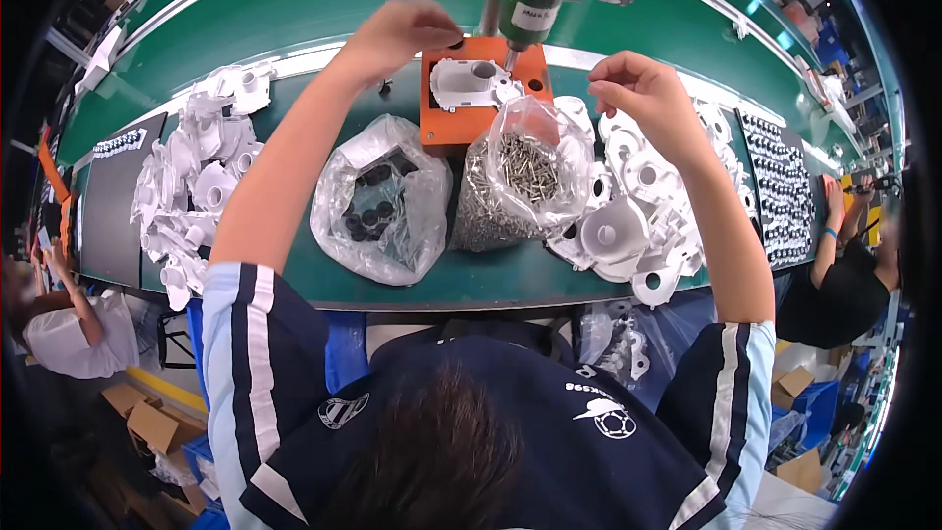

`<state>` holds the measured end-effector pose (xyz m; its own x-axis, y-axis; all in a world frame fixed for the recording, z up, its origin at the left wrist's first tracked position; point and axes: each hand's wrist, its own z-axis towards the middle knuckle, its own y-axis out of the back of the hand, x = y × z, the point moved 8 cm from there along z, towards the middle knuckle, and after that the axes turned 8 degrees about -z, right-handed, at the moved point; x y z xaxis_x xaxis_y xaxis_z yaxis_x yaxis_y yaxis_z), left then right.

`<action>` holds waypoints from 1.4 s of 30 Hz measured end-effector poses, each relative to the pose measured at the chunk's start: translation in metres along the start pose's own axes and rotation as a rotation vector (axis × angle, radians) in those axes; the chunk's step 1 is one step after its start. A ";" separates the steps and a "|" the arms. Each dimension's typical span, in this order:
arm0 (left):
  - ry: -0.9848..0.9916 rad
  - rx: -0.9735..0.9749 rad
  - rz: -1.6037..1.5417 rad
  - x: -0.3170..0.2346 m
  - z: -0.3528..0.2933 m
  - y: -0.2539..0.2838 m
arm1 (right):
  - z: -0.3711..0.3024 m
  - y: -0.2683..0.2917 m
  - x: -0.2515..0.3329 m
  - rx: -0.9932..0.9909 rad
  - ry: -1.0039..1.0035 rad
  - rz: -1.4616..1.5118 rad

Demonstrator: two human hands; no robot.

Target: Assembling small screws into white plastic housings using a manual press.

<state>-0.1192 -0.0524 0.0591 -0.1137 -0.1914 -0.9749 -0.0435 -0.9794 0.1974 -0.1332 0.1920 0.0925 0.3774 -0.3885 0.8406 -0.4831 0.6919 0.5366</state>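
Observation:
My left hand [417,27] is at the upper left corner of an orange fixture block [451,126], fingers together and bent. A dark round spot shows at its fingertips; whether it is a held cap or a hole, I cannot tell. On the block lies a white plastic housing [458,84] with a round opening, under the tip of a green press [530,0]. My right hand [638,98] is raised to the right of the block, thumb and fingers closed; anything between them is too small to make out.
Near me stand a clear bag of black caps [368,211] and a bag of metal pins [525,172]. White housings pile up left [191,167] and right [628,206]. Trays of small dark parts [780,186] lie far right. People work at both sides.

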 end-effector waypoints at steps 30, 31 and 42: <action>0.124 0.610 0.676 0.024 0.072 -0.080 | 0.073 -0.063 -0.067 0.288 -0.286 0.418; 0.009 0.562 0.611 0.008 0.067 -0.079 | 0.076 -0.066 -0.068 0.291 -0.283 0.425; -0.189 -0.025 0.424 0.013 -0.045 -0.029 | 0.083 -0.080 -0.056 0.404 -0.381 0.368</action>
<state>-0.0749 -0.0296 0.0358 -0.2954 -0.5620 -0.7726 0.0693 -0.8191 0.5694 -0.1814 0.1078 0.0080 -0.1383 -0.4097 0.9017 -0.8135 0.5663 0.1326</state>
